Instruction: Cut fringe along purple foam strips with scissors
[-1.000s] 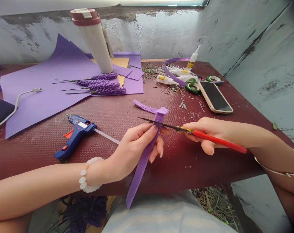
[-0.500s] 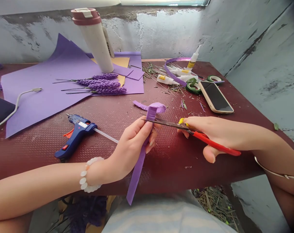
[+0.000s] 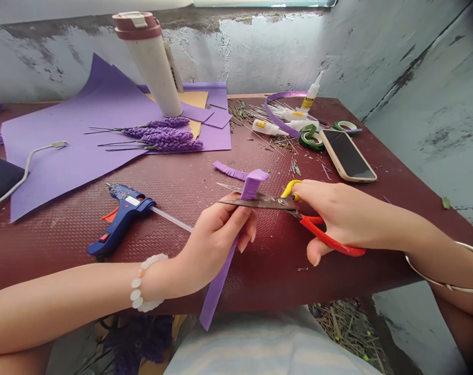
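Note:
Near the front of the table, my left hand (image 3: pixel 216 237) pinches a long purple strip (image 3: pixel 220 289) between thumb and fingers. The strip's lower end hangs down past the table edge. Its far end is cut into a fringe and curls over above my fingers. My right hand (image 3: pixel 330 213) grips scissors (image 3: pixel 268 202) with one red and one yellow handle. Their blades are parted around the strip, just above my left fingertips. To the left of my left hand lies a blue glue gun (image 3: pixel 125 216) with a clear glue stick in its back.
Purple sheets (image 3: pixel 64 140) lie at the back left, bearing purple flower stems (image 3: pixel 166 138) and a white tumbler (image 3: pixel 154 73). Back right are glue bottles (image 3: pixel 268 127), green tape (image 3: pixel 310 139), wires, scraps and a phone (image 3: pixel 348 156). A white cable (image 3: pixel 29 159) runs at far left.
The scissor blades have opened wider, and my right hand has moved left. The handles have spread apart. My left hand keeps its pinch on the strip, almost unmoved.

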`<state>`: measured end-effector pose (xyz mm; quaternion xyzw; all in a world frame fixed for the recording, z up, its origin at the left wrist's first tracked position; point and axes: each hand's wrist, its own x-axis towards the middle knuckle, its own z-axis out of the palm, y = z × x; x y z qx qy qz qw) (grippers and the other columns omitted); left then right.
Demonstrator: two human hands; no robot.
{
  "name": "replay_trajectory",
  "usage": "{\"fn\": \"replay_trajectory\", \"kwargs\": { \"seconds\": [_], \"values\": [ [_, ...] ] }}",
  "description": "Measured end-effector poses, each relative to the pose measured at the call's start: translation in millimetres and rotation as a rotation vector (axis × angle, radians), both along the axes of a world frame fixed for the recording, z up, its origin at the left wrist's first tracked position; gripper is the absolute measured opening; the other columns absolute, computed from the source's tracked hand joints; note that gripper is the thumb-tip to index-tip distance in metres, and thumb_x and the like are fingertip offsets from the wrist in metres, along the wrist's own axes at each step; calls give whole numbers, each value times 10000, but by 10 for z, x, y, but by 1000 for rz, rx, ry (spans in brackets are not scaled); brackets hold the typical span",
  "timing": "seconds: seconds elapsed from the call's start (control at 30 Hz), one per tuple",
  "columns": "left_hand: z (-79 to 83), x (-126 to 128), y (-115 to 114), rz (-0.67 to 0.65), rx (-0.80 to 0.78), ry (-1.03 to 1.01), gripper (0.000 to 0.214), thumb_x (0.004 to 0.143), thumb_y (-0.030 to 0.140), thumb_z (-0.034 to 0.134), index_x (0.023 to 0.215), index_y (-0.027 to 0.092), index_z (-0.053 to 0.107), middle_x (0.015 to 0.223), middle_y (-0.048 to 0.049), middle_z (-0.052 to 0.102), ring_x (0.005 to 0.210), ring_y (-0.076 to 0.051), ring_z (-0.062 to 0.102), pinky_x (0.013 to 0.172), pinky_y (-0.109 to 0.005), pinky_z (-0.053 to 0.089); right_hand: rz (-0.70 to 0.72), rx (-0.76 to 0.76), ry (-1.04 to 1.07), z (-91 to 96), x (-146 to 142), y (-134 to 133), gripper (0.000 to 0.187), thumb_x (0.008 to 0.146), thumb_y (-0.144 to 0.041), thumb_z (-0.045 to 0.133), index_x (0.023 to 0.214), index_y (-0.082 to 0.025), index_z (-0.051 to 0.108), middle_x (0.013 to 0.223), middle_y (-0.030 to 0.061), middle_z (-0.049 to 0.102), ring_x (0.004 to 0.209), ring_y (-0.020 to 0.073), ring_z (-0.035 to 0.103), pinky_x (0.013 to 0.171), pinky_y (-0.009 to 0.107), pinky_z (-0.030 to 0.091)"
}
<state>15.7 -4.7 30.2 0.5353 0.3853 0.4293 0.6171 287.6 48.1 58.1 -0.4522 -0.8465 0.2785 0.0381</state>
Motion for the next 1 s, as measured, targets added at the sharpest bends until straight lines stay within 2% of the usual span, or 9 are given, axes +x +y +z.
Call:
{"fn": "replay_trajectory", "kwargs": {
  "seconds": [0.2,0.37,0.47,0.63,0.77,0.9,1.0],
  "values": [
    [-38,-12,7,-8,33,-17,467,1171,434,809,775,217,688,683,26,681,529,-98,531,596,-286,466,-5,0,-17,-1,-25,-15,833,679,-1033,894,1018,-312,652,928,84,764,847,421,776,735,451,506],
    [-64,-31,30,-26,47,-31,429,1173,356,803,784,205,709,683,32,694,519,-83,540,583,-261,456,-19,2,-47,-2,-34,-49,855,702,-1092,839,1019,-334,603,775,-7,687,687,349,720,684,408,468],
    [-69,-31,33,-27,59,-15,447,1191,353,773,774,201,723,657,33,674,517,-87,533,587,-269,444,0,60,-68,-54,-4,-58,835,749,-1103,807,1002,-340,579,716,-42,653,607,310,678,651,387,436],
    [-69,-23,30,-11,44,-12,448,1189,393,780,787,199,747,677,19,695,516,-99,529,592,-296,426,31,210,-72,-203,90,-43,840,799,-1114,769,1040,-327,606,727,-36,658,550,285,628,633,385,394],
    [-71,-40,24,-11,79,40,456,1197,370,743,770,210,747,598,36,635,529,-117,531,615,-312,422,40,229,-80,-251,120,-35,869,800,-1154,722,1033,-327,596,768,-17,681,578,291,653,644,387,398],
    [-74,-51,35,-19,86,75,475,1201,392,735,758,220,745,570,37,620,531,-131,524,649,-328,438,32,261,-105,-265,119,-36,914,733,-1191,747,988,-338,540,749,-24,669,561,282,633,632,385,384],
    [-84,-48,48,-37,70,68,483,1203,430,751,766,224,745,564,45,605,523,-131,515,647,-327,437,36,254,-133,-263,110,-36,849,798,-1142,747,949,-345,496,757,-12,680,566,285,651,627,387,388]
  ]
}}
